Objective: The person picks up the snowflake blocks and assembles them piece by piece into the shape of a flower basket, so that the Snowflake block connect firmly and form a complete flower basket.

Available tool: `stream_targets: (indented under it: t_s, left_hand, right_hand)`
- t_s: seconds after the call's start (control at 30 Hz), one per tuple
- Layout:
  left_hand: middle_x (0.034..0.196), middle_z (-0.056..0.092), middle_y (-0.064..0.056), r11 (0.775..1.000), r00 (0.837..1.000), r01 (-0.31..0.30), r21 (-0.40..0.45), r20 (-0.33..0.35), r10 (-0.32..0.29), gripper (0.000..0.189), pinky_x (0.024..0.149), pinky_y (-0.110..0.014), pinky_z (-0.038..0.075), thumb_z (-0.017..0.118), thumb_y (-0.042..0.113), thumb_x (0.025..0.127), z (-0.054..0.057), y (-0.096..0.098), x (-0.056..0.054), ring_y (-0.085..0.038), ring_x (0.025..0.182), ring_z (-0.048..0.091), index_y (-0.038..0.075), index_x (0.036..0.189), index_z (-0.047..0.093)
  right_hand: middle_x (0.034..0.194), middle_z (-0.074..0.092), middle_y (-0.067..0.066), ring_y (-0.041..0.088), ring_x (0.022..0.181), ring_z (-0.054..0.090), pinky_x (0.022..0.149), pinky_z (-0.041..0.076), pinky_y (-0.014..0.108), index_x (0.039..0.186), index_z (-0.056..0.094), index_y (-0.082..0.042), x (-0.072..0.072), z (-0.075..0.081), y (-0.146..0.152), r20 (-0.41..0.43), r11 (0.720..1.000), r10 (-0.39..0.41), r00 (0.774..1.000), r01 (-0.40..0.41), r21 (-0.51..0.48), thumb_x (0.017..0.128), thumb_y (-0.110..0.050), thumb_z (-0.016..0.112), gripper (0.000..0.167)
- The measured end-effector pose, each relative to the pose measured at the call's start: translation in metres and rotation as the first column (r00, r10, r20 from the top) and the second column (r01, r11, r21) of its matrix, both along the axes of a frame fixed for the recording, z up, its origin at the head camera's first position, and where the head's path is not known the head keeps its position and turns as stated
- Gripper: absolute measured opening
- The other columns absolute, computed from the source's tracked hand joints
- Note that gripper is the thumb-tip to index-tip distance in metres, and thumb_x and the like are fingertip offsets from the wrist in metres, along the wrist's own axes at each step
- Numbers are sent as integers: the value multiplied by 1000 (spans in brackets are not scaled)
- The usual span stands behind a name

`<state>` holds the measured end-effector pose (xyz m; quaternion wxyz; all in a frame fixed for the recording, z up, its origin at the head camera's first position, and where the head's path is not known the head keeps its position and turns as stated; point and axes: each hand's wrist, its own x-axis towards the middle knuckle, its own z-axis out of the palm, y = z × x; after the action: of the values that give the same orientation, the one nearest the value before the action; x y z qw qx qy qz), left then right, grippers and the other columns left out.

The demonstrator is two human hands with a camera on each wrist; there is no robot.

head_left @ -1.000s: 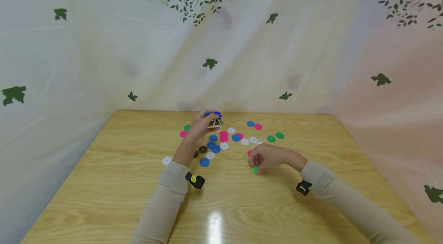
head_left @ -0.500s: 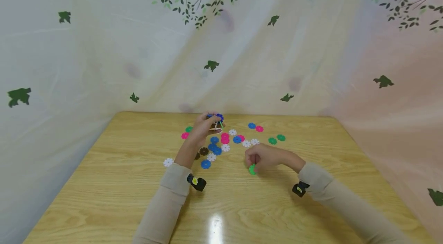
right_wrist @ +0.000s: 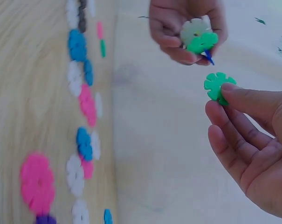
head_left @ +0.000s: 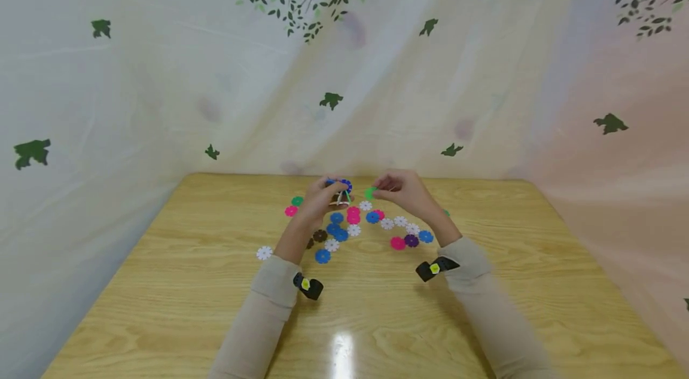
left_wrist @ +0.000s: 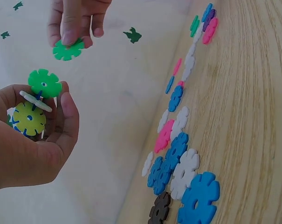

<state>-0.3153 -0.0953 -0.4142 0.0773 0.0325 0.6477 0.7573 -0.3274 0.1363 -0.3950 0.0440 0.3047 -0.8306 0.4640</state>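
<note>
My left hand (head_left: pixel 319 199) grips a small cluster of notched plastic discs slotted together. In the left wrist view the cluster shows a green disc (left_wrist: pixel 44 84), a white disc (left_wrist: pixel 36 101) seen nearly edge-on and a yellow disc (left_wrist: pixel 28 119), with blue parts between them. Fingers cover some of the cluster. Beside it on the right, my right hand (head_left: pixel 407 195) pinches one loose green disc (right_wrist: pixel 215 86) between thumb and fingers. A gap separates this disc from the cluster. Both hands are raised over the far part of the table.
Many loose discs lie flat on the wooden table (head_left: pixel 215 307), including a pink disc (head_left: pixel 398 243), a purple disc (head_left: pixel 411 240), a blue disc (head_left: pixel 323 256) and a brown disc (head_left: pixel 320 235). A white disc (head_left: pixel 264 253) lies apart at left. A printed cloth (head_left: pixel 258 98) hangs behind.
My right hand has lifted the green disc from the near side of the loose discs and carried it up and left toward the cluster. My left hand has stayed nearly still.
</note>
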Motion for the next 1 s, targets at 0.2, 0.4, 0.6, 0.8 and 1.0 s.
stream_targets:
  t_s: [0.2, 0.4, 0.6, 0.8, 1.0]
  left_hand:
    - [90, 64, -1, 1000, 1000, 5, -18, -6, -5, 17, 90, -37, 60, 59, 18, 103, 2, 2, 1, -19, 89, 70, 5, 115, 59]
    - [89, 65, -2, 1000, 1000, 6, -17, -17, -6, 18, 89, -35, 60, 59, 18, 103, 4, 3, 3, -22, 91, 71, 4, 115, 60]
    - [88, 65, -2, 1000, 1000, 3, -3, -8, -3, 17, 79, -28, 61, 59, 15, 102, 3, 5, 3, -18, 85, 72, 2, 113, 59]
    - [88, 63, -1, 1000, 1000, -1, -4, 2, 1, 18, 79, -27, 60, 58, 16, 103, 2, 6, 2, -14, 82, 71, 3, 115, 58]
    - [94, 64, -3, 1000, 1000, -11, -14, 7, 11, 22, 82, -29, 60, 57, 17, 103, 1, 7, 3, -21, 93, 73, 3, 121, 56]
  right_hand:
    - [94, 74, 19, 21, 84, 72, 74, 58, 23, 99, 72, 1, -3, 4, -12, 22, 992, -30, 999, 32, -118, 91, -7, 77, 12]
    - [97, 74, 20, 14, 83, 69, 74, 58, 21, 99, 72, 2, 0, 1, -20, 40, 988, -43, 998, 48, -143, 90, -7, 77, 13]
    - [99, 73, 23, 30, 89, 71, 74, 57, 21, 101, 71, 5, 4, -5, -25, 17, 989, -39, 999, 41, -145, 92, -5, 75, 15]
    - [95, 74, 17, 23, 87, 70, 74, 58, 22, 96, 72, -1, 4, -8, -28, -14, 986, -64, 998, 61, -152, 91, -7, 76, 9]
    - [91, 74, 15, 20, 82, 69, 70, 59, 25, 92, 73, -3, 5, -9, -29, -63, 987, -52, 997, 42, -156, 90, -6, 77, 6]
